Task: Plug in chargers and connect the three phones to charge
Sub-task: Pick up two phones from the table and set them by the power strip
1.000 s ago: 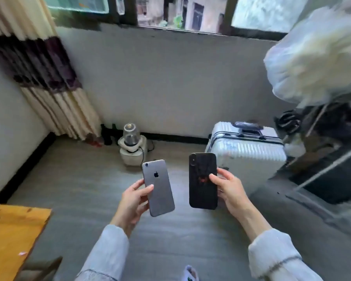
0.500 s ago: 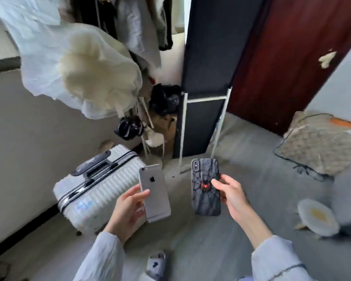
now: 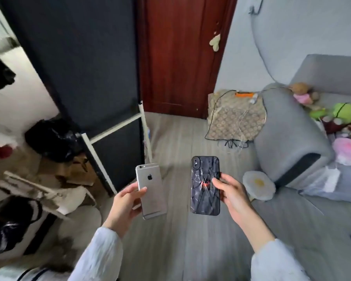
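Observation:
My left hand [image 3: 125,205] grips a silver-grey phone [image 3: 151,188] by its lower left edge, back side facing me. My right hand [image 3: 232,194] holds a phone in a black spider-web case [image 3: 205,185] by its right edge, also back side up. Both phones are upright in front of me, a short gap between them, over the grey floor. Farther off, an orange power strip [image 3: 244,94] lies on a patterned low table [image 3: 234,118] by the sofa, with white and black cables [image 3: 239,126] trailing down from it.
A grey sofa [image 3: 292,138] with plush toys stands on the right, a round white cushion [image 3: 258,185] at its foot. A dark red door [image 3: 178,53] is ahead. A black wardrobe [image 3: 79,63] with a white frame and clutter of bags fills the left.
My view has swung right, from the window and suitcase to the wardrobe, door and sofa. Both hands keep the same hold on their phones.

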